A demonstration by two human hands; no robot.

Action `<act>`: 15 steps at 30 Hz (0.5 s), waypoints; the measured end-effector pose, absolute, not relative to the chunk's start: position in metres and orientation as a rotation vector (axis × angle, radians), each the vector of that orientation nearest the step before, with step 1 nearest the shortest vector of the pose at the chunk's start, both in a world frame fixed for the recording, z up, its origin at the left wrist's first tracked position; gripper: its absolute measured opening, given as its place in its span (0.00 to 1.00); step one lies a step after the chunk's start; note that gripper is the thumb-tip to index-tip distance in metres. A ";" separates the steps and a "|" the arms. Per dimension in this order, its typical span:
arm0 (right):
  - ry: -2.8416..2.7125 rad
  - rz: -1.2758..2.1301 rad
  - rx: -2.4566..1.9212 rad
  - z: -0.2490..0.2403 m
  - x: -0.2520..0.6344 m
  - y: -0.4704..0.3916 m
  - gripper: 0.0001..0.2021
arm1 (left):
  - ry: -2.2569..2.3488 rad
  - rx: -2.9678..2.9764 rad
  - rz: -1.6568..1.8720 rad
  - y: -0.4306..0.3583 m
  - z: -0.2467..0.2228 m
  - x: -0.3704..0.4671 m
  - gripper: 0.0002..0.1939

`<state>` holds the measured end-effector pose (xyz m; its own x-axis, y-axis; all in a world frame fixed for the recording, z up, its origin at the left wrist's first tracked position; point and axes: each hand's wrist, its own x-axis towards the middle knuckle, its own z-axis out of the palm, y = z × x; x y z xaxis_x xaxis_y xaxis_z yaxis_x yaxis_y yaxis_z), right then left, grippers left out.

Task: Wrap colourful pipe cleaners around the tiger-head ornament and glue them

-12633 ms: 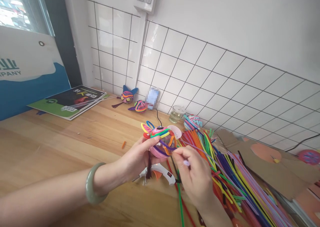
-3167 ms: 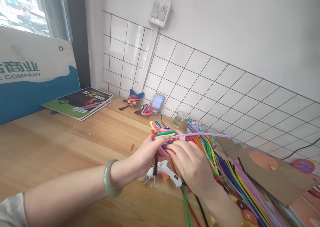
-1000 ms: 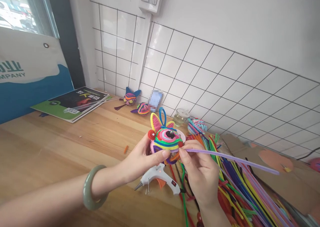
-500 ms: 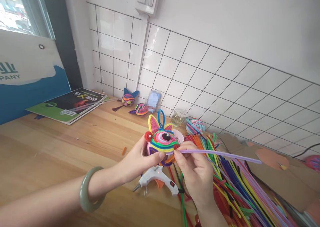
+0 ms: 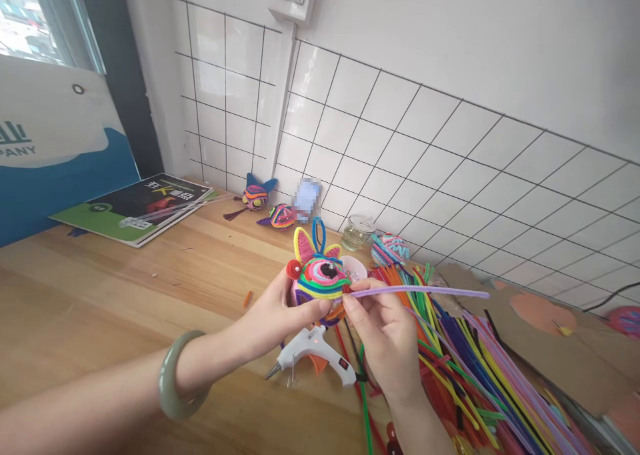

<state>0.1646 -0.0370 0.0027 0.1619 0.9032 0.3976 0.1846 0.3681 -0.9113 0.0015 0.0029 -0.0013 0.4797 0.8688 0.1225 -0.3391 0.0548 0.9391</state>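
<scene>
My left hand (image 5: 280,315), with a green bangle (image 5: 173,375) on its wrist, holds a colourful round ornament (image 5: 320,285) from the left and below, thumb on its front. The ornament has yellow-edged pink ears, a blue loop on top and a dark eye. My right hand (image 5: 387,328) pinches a light purple pipe cleaner (image 5: 425,290) against the ornament's right side. Its free end points right. Below the hands lies a white glue gun (image 5: 313,349), its nozzle to the left.
Many pipe cleaners (image 5: 480,368) lie at the right beside cardboard (image 5: 545,355). Along the wall are two finished ornaments (image 5: 256,196), a phone (image 5: 307,200), a glass jar (image 5: 357,232) and a striped ball (image 5: 389,249). Magazines (image 5: 145,208) lie at the left.
The ornament and my right hand have shifted slightly left and up. The purple pipe cleaner's free end has moved left and up and now lies more level.
</scene>
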 end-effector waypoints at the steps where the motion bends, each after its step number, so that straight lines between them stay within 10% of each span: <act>1: -1.323 0.705 -1.104 0.003 0.165 -0.037 0.05 | 0.563 1.189 0.982 0.004 -0.002 0.000 0.26; 15: -1.329 0.647 -1.134 0.008 0.173 -0.035 0.06 | 0.315 1.298 0.938 0.015 -0.005 -0.004 0.24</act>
<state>0.1735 -0.0350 0.0082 0.1894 0.8918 0.4109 0.2269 0.3674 -0.9020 -0.0043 0.0148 -0.0051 0.6098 0.7365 0.2927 -0.4111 -0.0219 0.9113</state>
